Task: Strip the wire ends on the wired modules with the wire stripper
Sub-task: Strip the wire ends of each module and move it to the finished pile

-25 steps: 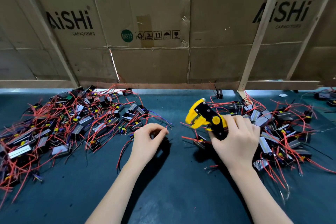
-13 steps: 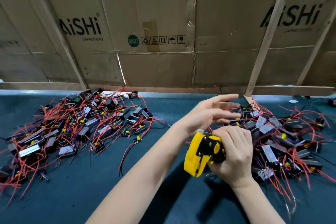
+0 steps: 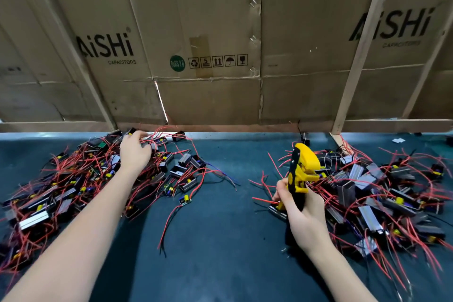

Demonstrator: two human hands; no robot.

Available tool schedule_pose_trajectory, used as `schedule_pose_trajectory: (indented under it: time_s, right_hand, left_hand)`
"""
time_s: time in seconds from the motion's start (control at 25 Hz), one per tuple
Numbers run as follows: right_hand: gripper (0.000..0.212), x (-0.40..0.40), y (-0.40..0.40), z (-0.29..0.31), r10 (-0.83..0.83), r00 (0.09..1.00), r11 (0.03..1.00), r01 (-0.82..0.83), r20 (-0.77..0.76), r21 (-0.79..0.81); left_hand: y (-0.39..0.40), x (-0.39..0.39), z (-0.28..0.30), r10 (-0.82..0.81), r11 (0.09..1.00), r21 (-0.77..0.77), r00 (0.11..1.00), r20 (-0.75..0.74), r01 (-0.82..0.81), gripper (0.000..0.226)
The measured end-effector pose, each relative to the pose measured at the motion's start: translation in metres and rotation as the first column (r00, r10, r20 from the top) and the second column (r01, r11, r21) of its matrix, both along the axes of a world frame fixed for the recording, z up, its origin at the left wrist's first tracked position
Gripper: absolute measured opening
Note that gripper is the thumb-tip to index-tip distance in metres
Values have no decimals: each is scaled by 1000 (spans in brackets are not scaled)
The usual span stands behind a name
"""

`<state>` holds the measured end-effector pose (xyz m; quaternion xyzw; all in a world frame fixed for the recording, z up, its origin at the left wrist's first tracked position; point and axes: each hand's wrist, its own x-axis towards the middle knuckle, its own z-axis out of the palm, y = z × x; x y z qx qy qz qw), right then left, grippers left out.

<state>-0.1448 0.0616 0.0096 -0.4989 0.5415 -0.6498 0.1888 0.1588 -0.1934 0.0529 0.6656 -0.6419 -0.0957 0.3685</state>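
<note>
Head view shows your left hand [image 3: 134,152] fingers curling into the left pile [image 3: 73,186], right hand [image 3: 300,206] gripping the wire stripper [image 3: 300,167], many modules seemingly left.

A yellow-and-black plastic wire stripper [image 3: 301,171] stands nearly upright, its yellow head topmost, its black handles wrapped by the right hand's fingers [image 3: 282,192]. A heap of small black and grey wired modules with thin red leads [image 3: 73,179] lies under and around the left hand's fingertips [image 3: 144,140]. A second, similar heap [image 3: 382,193] spreads just beyond the right fingers, to their right.
</note>
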Motion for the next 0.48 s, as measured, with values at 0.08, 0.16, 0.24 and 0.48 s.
schedule_pose_trajectory:
  time_s: [0.08, 0.16, 0.24, 0.48]
  right_hand:
    - [39, -7, 0, -2, -60, 995, 998, 61, -82, 0]
    - [40, -11, -1, -4, -110, 979, 994, 110, -173, -8]
    - [42, -11, -3, -5, -154, 972, 988, 153, -175, -19]
    - [36, -12, -7, -4, -163, 986, 987, 162, -21, -20]
  left_hand:
    - [-13, 13, -12, -89, 982, 181, 974, 209, 51, 39]
    - [-17, 18, -21, -163, 949, 303, 957, 240, 86, 40]
    - [-16, 18, -26, -175, 951, 287, 966, 191, 116, 39]
    - [14, 6, 12, -101, 980, -190, 973, -209, 61, 30]
